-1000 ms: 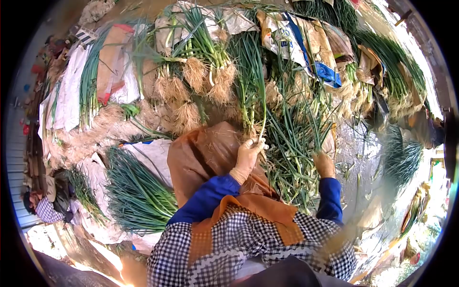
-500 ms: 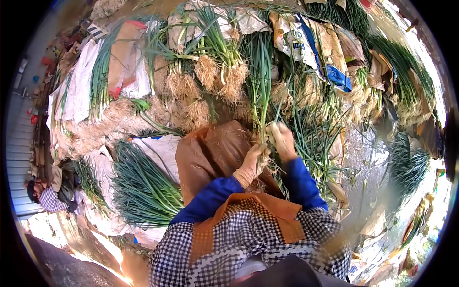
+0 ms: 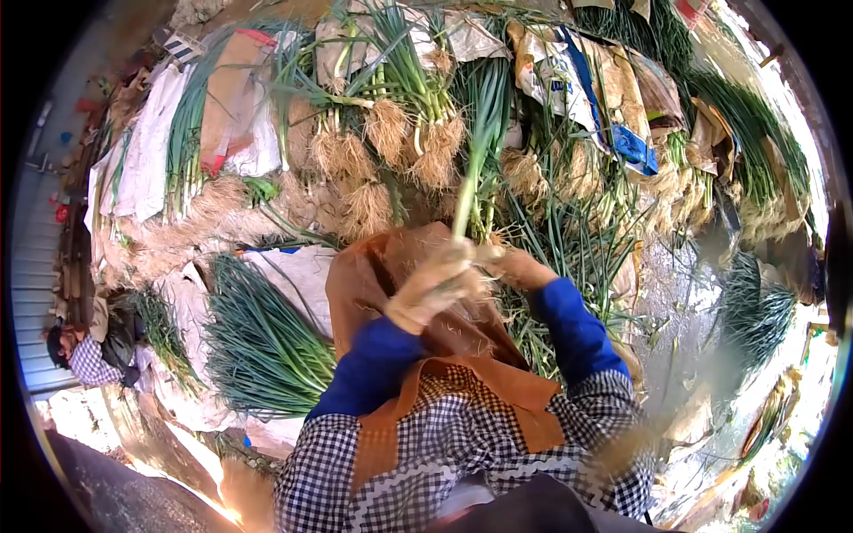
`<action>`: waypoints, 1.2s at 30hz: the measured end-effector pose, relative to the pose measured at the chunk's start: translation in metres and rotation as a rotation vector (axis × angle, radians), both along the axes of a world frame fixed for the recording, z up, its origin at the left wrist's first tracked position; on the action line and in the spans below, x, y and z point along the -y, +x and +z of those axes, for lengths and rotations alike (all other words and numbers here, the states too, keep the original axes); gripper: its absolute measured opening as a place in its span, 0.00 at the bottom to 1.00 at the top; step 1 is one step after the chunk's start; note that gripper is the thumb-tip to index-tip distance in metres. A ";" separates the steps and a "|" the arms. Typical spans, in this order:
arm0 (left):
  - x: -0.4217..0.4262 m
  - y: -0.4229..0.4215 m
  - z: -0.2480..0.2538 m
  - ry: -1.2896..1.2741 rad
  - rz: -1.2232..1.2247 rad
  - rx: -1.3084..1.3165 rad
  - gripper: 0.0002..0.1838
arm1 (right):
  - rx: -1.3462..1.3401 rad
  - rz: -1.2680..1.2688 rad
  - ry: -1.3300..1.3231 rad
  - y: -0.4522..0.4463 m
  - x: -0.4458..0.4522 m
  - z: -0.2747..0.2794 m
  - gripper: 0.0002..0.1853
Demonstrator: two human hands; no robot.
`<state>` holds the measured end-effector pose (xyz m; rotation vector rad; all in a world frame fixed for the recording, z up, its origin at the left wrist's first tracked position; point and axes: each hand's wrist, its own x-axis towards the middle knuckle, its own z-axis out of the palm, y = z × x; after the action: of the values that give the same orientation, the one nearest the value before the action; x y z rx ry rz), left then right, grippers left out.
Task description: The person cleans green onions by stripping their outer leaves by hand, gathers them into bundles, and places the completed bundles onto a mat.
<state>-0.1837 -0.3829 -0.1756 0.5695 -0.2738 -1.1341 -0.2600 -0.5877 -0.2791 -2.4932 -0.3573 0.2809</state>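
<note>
My left hand (image 3: 437, 282) is closed around the lower end of a green onion (image 3: 465, 206), whose pale stalk and long green leaves point away from me and blur at the top. Close beside it, my right hand (image 3: 526, 268) has its fingers curled in toward the left fingertips. Whatever the right hand pinches is blurred and partly hidden. More green onion stalks (image 3: 485, 216) stand just beyond both hands. Under the hands, a brown apron (image 3: 373, 284) covers my lap, with bits of root and peel on it.
Green onions with bushy roots (image 3: 435, 151) lie in a row ahead, partly under sacks (image 3: 555, 89). A large green onion pile (image 3: 267, 342) lies at my left; loose leaves (image 3: 577, 258) lie at my right. Another person (image 3: 93, 360) sits at far left.
My left hand has moved left and toward me, bringing a single green onion with it. The right hand has turned inward and dropped slightly.
</note>
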 end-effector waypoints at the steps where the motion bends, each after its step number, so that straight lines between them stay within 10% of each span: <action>1: -0.015 0.013 0.021 -0.116 0.008 0.040 0.05 | -0.113 -0.138 -0.231 0.024 -0.003 0.012 0.19; 4: -0.047 0.045 0.029 -0.312 0.080 0.242 0.05 | -0.030 -0.768 -0.193 0.073 -0.004 0.042 0.28; 10: -0.004 0.023 -0.042 0.218 0.330 0.084 0.07 | -0.015 -0.779 -0.222 0.109 0.000 -0.004 0.24; 13: 0.006 0.011 -0.080 0.243 0.445 0.026 0.11 | -0.188 -0.948 0.877 0.070 0.015 0.015 0.15; 16: 0.008 0.015 -0.076 0.262 0.474 -0.008 0.11 | -0.168 -0.738 1.014 0.010 0.034 0.027 0.14; 20: 0.020 0.009 -0.063 0.267 0.440 -0.008 0.09 | 0.190 -0.967 0.135 0.027 0.007 0.039 0.24; 22: 0.021 0.004 -0.073 0.239 0.395 0.002 0.08 | -0.084 -0.794 -0.262 0.061 -0.011 0.039 0.25; 24: 0.017 0.005 -0.074 0.339 0.456 0.027 0.09 | -0.047 -0.674 -0.213 0.081 -0.016 0.013 0.26; 30: 0.007 0.006 -0.079 0.239 0.453 -0.064 0.07 | -0.224 -0.737 1.118 0.013 0.014 0.065 0.13; 36: 0.063 -0.032 -0.099 0.276 0.358 -0.075 0.04 | -0.040 -0.793 1.211 0.012 -0.024 0.041 0.11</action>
<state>-0.2162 -0.4462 -0.2748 0.7832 0.0522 -0.8466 -0.2477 -0.5632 -0.2383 -1.2612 0.4027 -0.1865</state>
